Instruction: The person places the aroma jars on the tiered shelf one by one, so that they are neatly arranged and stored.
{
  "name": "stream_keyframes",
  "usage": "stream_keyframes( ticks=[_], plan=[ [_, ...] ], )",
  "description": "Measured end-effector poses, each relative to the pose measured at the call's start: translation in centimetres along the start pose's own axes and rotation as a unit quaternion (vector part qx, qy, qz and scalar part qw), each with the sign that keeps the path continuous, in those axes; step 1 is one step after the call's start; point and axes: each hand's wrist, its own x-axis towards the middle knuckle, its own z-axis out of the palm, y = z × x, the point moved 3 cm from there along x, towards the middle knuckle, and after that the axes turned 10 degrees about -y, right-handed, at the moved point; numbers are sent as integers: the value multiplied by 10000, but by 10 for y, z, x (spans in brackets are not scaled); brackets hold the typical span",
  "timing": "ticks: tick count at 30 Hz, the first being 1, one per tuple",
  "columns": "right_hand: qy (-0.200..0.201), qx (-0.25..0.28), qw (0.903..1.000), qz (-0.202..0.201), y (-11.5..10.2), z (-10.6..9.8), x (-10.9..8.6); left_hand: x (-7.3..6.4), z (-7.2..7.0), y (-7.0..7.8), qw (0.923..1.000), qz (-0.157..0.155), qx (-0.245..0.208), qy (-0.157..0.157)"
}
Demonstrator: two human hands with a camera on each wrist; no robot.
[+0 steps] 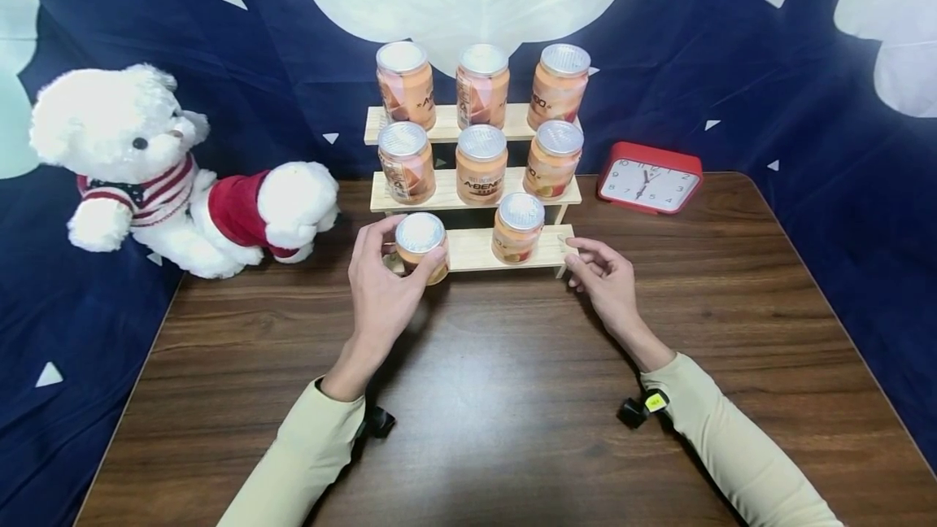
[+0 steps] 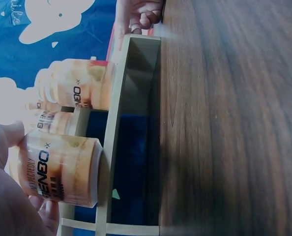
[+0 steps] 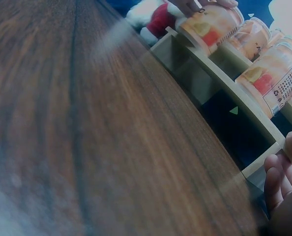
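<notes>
My left hand [image 1: 384,279] grips an orange can [image 1: 422,238] with a silver lid, thumb in front and fingers round its far side. The can stands upright at the left end of the lowest step of a tiered wooden stand [image 1: 472,250]; its base is right at the plank in the left wrist view. To its right on the same step is a second can [image 1: 518,226]. At the step's right end, my right hand [image 1: 607,279] holds the plank's corner between thumb and index finger, its other fingers curled below.
Three matching cans [image 1: 481,165] line the middle step and three more [image 1: 483,88] the top one. A red alarm clock [image 1: 650,177] stands right of the stand. White plush bears [image 1: 176,177] in red clothes sit at left. Behind the wooden table [image 1: 498,397] hangs a blue cloth [image 1: 293,88].
</notes>
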Motion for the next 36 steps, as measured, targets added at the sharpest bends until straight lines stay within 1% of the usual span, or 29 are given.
stream_keyframes(
  ticks=[5,7,11,18,21,28,36],
  plan=[
    [0,-11,10000,29,-1,0,0,5,8,-2,9993,-179,-319,120],
    [4,-5,10000,42,-1,0,0,6,11,-2,9989,-222,-382,177],
    [6,-14,10000,55,-1,0,0,9,15,-3,9985,-254,-425,237],
    [3,-1,10000,59,0,-1,0,14,21,-4,9961,-208,-778,349],
    [9,2,10000,51,-1,-1,0,15,23,-4,9965,-166,-755,332],
    [4,-46,10000,55,0,-2,0,15,24,-1,9982,-100,-460,364],
    [17,-47,9999,126,-1,0,0,15,25,-2,9983,-71,-427,379]
  ],
)
